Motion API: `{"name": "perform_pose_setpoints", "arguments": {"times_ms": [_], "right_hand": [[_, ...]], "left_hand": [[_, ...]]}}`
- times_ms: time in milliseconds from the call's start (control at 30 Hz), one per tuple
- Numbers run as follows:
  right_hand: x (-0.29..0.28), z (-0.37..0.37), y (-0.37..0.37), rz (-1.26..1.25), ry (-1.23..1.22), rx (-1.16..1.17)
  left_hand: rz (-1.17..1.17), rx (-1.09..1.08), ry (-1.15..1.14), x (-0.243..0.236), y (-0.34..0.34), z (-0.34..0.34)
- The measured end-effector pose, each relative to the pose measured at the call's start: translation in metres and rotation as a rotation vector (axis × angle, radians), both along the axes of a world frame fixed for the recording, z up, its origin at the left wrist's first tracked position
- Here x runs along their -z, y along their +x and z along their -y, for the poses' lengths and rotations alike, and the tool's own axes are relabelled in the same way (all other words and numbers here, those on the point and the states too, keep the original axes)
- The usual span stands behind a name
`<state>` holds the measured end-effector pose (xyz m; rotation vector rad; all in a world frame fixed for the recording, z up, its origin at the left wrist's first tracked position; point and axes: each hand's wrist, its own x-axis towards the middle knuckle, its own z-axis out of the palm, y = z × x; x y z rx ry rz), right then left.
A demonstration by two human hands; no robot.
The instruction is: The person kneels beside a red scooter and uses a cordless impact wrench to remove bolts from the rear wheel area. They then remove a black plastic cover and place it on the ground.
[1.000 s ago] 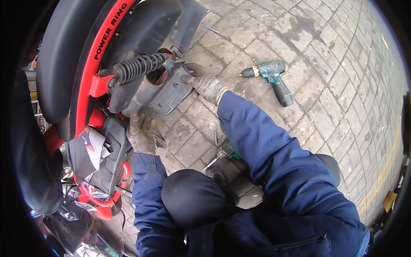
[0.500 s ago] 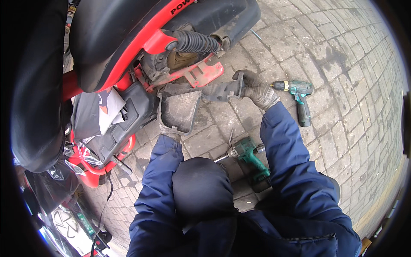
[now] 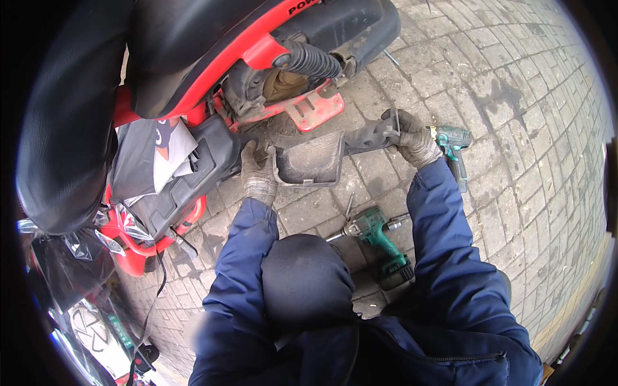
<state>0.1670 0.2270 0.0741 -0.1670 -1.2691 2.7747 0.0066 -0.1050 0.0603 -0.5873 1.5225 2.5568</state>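
A dusty black plastic trim piece point(image 3: 309, 159) with a shallow tray-like middle is held up over the pavers beside a red-and-black scooter point(image 3: 193, 61). My left hand point(image 3: 259, 172), in a grey work glove, grips its left end near the scooter's footboard. At the other end, my gloved right hand point(image 3: 416, 139) is closed on the narrow arm by its raised end plate. Some fingers of both hands are hidden behind the piece. A teal-and-black cordless drill point(image 3: 454, 147) lies just past my right hand. The red metal bracket point(image 3: 315, 110) of the scooter is above the piece.
A green impact wrench point(image 3: 375, 233) lies on the pavers between my forearms, close to my knee point(image 3: 306, 276). Next to it is a thin metal rod point(image 3: 349, 204). A black cable point(image 3: 158, 293) hangs at the left near plastic-wrapped goods point(image 3: 71, 264). A grey printed sheet point(image 3: 151, 154) covers the footboard.
The trim piece has shifted right and its tray part has turned more level. My left hand has come from underneath to its left end; my right hand moved right with it.
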Motion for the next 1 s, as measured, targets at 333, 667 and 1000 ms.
{"name": "perform_pose_setpoints", "arguments": {"times_ms": [333, 667, 1000], "right_hand": [[-0.009, -0.019, 0.016, -0.055, -0.071, 0.096], [-0.014, -0.034, 0.031, -0.104, -0.103, 0.137], [-0.004, -0.022, 0.021, -0.051, -0.139, 0.129]], "left_hand": [[-0.366, 0.400, -1.501, -0.025, -0.034, -0.035], [-0.353, 0.301, -1.501, -0.064, -0.019, -0.072], [-0.055, 0.199, -1.529, -0.034, -0.035, -0.050]]}}
